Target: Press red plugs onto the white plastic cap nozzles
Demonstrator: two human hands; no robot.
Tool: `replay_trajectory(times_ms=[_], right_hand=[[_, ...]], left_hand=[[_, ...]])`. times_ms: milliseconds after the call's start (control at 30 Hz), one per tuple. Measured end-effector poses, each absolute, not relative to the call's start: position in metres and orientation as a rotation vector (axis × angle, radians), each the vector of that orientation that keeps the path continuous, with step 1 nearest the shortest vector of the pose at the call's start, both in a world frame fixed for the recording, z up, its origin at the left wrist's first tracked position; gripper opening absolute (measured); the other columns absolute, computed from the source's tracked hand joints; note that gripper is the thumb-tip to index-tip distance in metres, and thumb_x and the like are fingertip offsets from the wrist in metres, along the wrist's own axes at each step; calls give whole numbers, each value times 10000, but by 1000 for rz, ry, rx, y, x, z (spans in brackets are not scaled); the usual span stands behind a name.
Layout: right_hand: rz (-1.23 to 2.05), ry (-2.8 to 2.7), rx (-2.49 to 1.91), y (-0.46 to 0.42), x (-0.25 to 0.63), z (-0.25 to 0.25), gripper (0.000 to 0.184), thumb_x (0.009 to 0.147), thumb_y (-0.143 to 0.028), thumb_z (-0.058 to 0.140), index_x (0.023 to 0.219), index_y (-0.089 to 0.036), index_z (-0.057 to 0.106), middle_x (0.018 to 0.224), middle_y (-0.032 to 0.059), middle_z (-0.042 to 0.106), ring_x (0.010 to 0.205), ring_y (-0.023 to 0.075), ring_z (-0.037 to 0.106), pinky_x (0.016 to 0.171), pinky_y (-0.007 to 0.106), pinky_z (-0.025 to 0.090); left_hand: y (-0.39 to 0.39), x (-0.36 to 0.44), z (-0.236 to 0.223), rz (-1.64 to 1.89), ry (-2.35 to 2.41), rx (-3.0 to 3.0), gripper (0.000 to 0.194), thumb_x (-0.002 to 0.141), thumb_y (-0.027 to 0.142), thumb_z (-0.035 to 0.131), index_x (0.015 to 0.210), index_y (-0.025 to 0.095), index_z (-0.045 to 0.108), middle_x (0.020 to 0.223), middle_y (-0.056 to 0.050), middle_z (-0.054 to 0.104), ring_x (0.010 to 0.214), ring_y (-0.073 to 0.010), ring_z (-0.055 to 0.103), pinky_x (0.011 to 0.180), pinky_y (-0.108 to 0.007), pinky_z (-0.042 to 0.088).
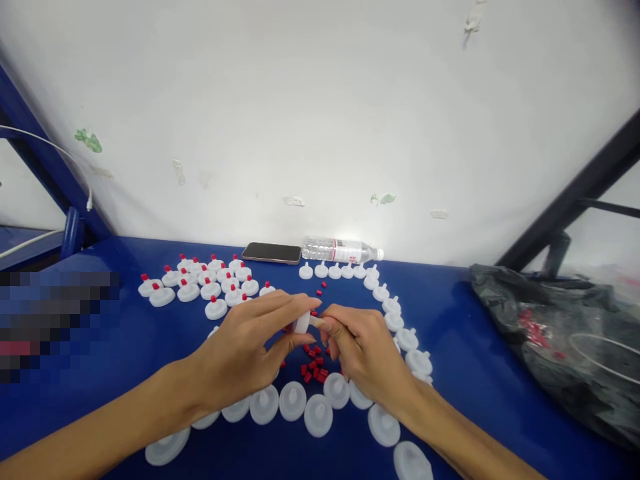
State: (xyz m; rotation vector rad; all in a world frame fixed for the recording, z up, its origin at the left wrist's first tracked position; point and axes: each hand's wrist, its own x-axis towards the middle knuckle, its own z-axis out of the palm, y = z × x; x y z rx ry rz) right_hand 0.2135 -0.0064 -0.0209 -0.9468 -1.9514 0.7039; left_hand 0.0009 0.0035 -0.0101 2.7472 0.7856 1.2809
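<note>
Between the fingers and thumb of my left hand (263,333) is a white nozzle cap (302,323), tipped on its side with its spout toward the right. My right hand (363,350) pinches at the spout's end; whether a small red tip is inside that pinch is hidden. Below the hands lies a loose pile of small red tips (314,363). Round the pile curves a line of white nozzle caps (293,401) without red on them. A group of white caps with red tips (210,288) stands at the left.
Along the wall lie a dark-screened phone (271,253) and a clear plastic bottle (343,250). A black plastic bag (550,347) with red pieces in it rests at the right of the blue table (125,347). Dark metal posts stand at both sides.
</note>
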Motion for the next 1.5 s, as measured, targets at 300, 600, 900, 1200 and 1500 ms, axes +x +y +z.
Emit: replay_trajectory(times_ms=[300,600,900,1200,1500], right_hand=[[930,-1916,-961,-7,212,-23,444,1083,-389,456,679,-211,512,536,-57,522,377,73,485,432,213,358],[609,-2064,-998,-6,213,-19,406,1070,-256,400,670,-222,464,561,-34,547,472,111,513,543,253,386],[593,-2020,-978,-6,210,-23,378,1069,-231,401,709,-217,514,616,-16,615,557,127,579,600,249,420],[947,-1826,-1111,-2,212,-10,490,1057,-529,485,697,-209,571,515,-64,503,426,84,471,482,218,358],[973,-1859,-1092,-4,214,-4,561,1098,-496,397,624,-197,419,567,-59,381,543,94,362,554,262,290]], left_hand=[[10,-6,-12,1191,689,2746,330,984,156,642,1308,192,595,1063,-67,773,894,-157,722,836,-267,602],[8,-1,-16,1242,756,2672,320,984,196,651,1303,212,624,1064,-62,774,777,-134,691,713,-248,585],[9,1,-18,1305,770,2659,246,1001,233,629,1240,176,639,880,-26,744,691,-130,655,680,-245,561],[15,-1,-16,1313,887,2629,331,969,328,700,1279,216,671,916,6,781,680,-108,659,712,-231,554],[15,0,-21,1331,1018,2544,372,979,490,652,1267,262,706,1001,-8,808,738,-124,692,719,-243,555]])
